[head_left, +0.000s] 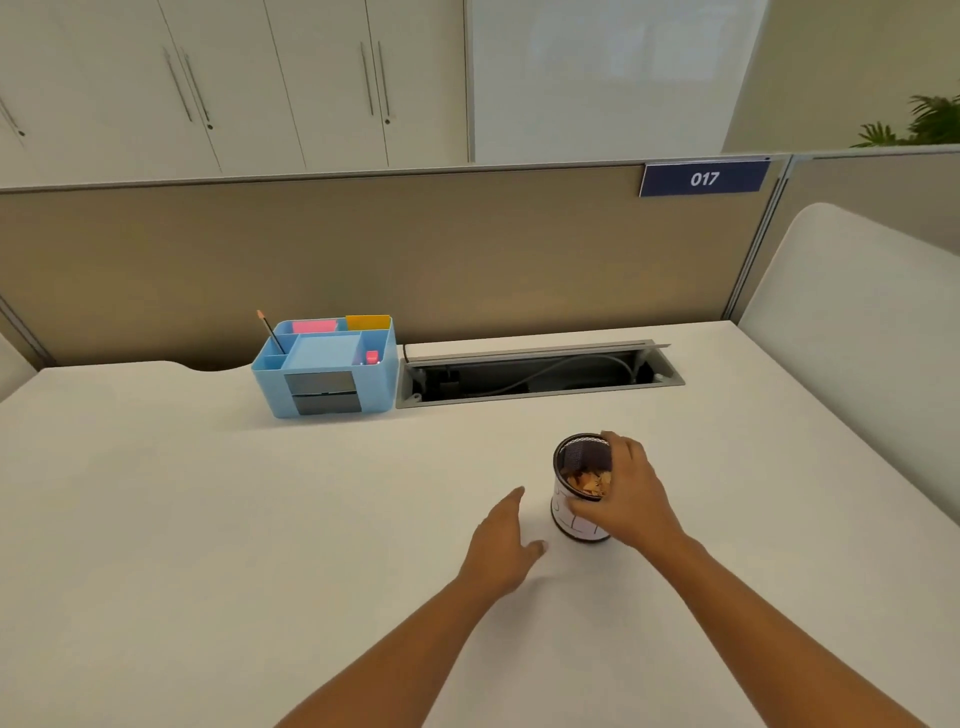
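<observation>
A black mesh cup (577, 467) with a white paper band stands upright on the white desk (208, 519), right of centre. Small brown scraps lie inside it. My right hand (626, 493) grips the cup from its right side, fingers over the rim and thumb on the front. My left hand (501, 545) hovers just left of the cup with straight fingers, holding nothing and apart from the cup.
A light blue desk organiser (324, 364) stands at the back with a pencil (270, 330), pink and yellow notes and grey drawers. To its right an open cable tray (535, 371) is sunk in the desk. A beige partition (415, 249) runs behind.
</observation>
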